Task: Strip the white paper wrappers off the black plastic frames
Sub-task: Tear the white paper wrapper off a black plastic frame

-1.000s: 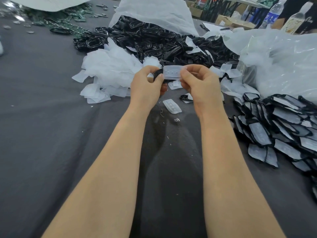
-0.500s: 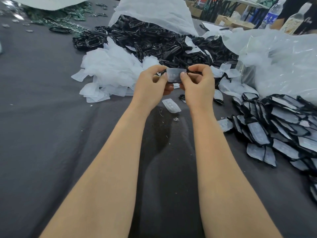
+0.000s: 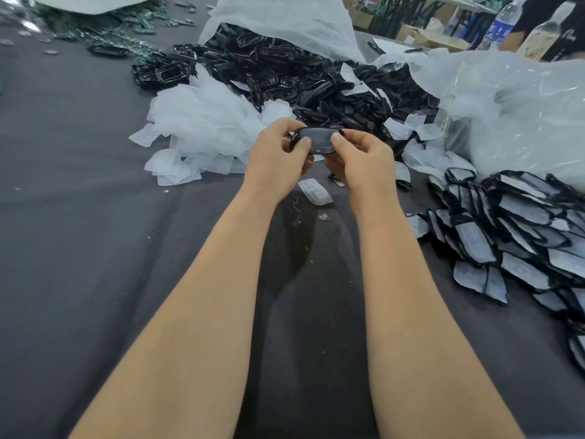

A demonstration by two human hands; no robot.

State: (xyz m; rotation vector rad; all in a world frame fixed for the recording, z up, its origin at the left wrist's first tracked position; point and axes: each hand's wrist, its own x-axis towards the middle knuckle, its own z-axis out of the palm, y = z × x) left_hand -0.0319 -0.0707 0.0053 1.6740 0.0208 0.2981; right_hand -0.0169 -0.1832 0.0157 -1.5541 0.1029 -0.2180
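1. The black plastic frame (image 3: 318, 139) is a small rounded oblong with a glossy dark rim. Its near face looks dull grey, as if filmed over; whether a wrapper covers it cannot be told.
2. It is held in the air above the grey cloth table (image 3: 79, 217), in front of the white wrapper pile, between both hands.
3. The left hand (image 3: 278, 156) pinches the frame's left end, thumb on the near face and fingers curled behind.
4. The right hand (image 3: 364, 160) pinches the right end the same way, thumb tip on the near face.
5. Count: one frame in the hands; one single white wrapper (image 3: 315, 192) lying flat on the cloth just below the hands.
6. One pile of white wrappers (image 3: 202, 128) lies to the left, too many to count.
7. One heap of bare black frames (image 3: 300, 74) spills from under a white bag (image 3: 285, 20) behind, also uncountable.
8. One stack of wrapped frames (image 3: 512, 229), grey-faced with black edges, lies at the right, near a clear plastic bag (image 3: 522, 115).
9. Two bottles (image 3: 503, 22) stand at the far right edge.
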